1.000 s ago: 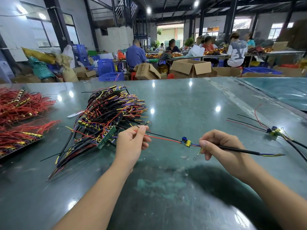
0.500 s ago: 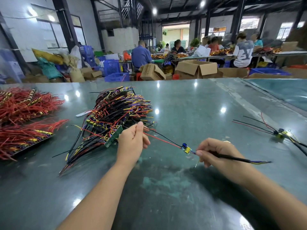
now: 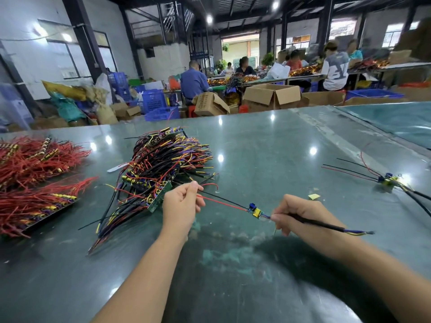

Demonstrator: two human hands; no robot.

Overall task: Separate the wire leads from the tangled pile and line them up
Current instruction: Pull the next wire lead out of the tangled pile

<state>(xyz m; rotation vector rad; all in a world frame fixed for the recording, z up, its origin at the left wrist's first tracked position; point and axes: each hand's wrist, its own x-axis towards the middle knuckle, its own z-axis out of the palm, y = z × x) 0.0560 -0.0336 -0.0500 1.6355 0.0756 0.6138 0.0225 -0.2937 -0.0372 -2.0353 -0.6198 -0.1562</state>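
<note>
A tangled pile of black, red, yellow and purple wire leads (image 3: 161, 173) with small green boards lies on the green table (image 3: 268, 145), left of centre. One wire lead (image 3: 255, 211) with a small blue and yellow board is stretched between my hands, above the table. My left hand (image 3: 180, 206) pinches its red and black wires just right of the pile. My right hand (image 3: 300, 217) pinches its black sleeved cable, whose purple and yellow end sticks out to the right. A separated group of wire leads (image 3: 389, 179) lies at the right edge.
Two heaps of red wire parts (image 3: 35, 159) sit at the far left, the nearer one on a dark tray (image 3: 46, 212). A small yellow scrap (image 3: 313, 196) lies near my right hand. Beyond the table are cardboard boxes (image 3: 270, 95), blue crates and seated people.
Both hands have kept their hold on the lead. The view has shifted a little, and the lead now sits slightly lower and more slanted between my hands.
</note>
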